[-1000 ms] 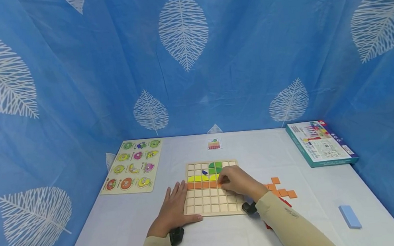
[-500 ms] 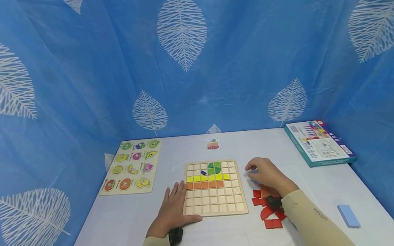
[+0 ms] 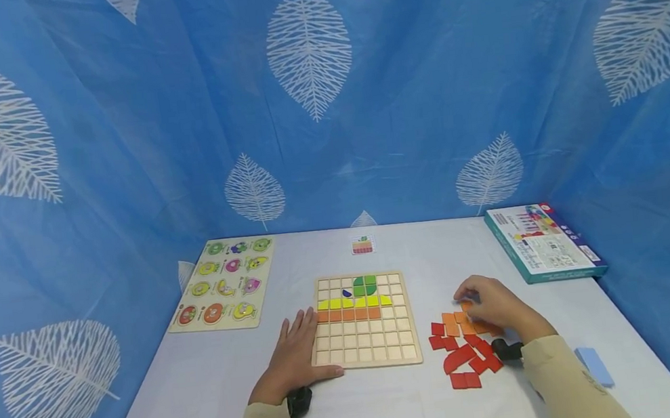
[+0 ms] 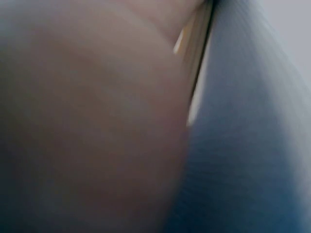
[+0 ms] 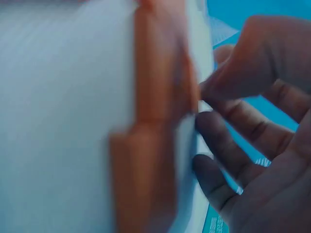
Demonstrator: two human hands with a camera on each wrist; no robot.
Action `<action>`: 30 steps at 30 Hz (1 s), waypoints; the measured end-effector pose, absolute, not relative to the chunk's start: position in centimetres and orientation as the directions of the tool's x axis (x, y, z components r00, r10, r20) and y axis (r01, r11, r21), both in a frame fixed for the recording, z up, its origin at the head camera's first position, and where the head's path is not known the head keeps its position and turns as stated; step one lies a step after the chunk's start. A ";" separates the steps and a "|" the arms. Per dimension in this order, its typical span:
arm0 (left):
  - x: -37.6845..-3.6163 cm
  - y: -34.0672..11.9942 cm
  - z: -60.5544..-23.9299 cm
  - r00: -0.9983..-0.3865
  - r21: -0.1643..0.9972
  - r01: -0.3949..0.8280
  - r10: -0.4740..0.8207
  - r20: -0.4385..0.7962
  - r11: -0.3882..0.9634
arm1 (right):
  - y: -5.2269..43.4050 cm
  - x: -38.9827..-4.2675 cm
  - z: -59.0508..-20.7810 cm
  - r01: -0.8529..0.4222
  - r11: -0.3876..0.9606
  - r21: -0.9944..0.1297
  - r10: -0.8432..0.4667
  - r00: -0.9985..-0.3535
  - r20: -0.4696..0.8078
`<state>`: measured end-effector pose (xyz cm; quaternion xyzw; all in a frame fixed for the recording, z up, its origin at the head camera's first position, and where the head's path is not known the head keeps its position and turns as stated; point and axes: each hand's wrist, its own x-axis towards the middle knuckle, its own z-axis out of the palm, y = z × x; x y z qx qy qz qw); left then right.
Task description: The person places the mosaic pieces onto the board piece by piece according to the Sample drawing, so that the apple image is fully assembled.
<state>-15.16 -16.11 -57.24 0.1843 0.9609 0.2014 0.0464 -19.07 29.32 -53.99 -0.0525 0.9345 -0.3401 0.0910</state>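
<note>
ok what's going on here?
A person is filling a wooden grid board with coloured tiles. The left hand lies flat on the table against the board's left edge. The right hand is over the loose orange tiles to the right of the board, fingers at one of them; red tiles lie just in front. The board has green, yellow and a partly filled orange row; the lower rows are bare.

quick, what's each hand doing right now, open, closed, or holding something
Left hand: open, flat on the table, touching the grid board.
Right hand: over the orange tiles, fingers curled; grip cannot be told.
</note>
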 end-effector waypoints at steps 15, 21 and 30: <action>-15.1 -16.1 -56.9 -0.927 0.420 0.330 0.375 -0.026 0.845 | 30.3 -18.7 -54.7 -0.003 0.757 -0.653 -0.125 -0.982 -0.140; -15.2 -16.1 -57.0 -0.927 0.418 0.332 0.375 -0.022 0.845 | 30.0 -18.6 -54.8 -0.027 0.763 -0.645 -0.127 -0.986 -0.109; -15.0 -16.1 -56.7 -0.927 0.423 0.330 0.374 -0.022 0.844 | 27.7 -18.7 -53.9 -0.055 0.730 -0.681 -0.136 -0.988 -0.067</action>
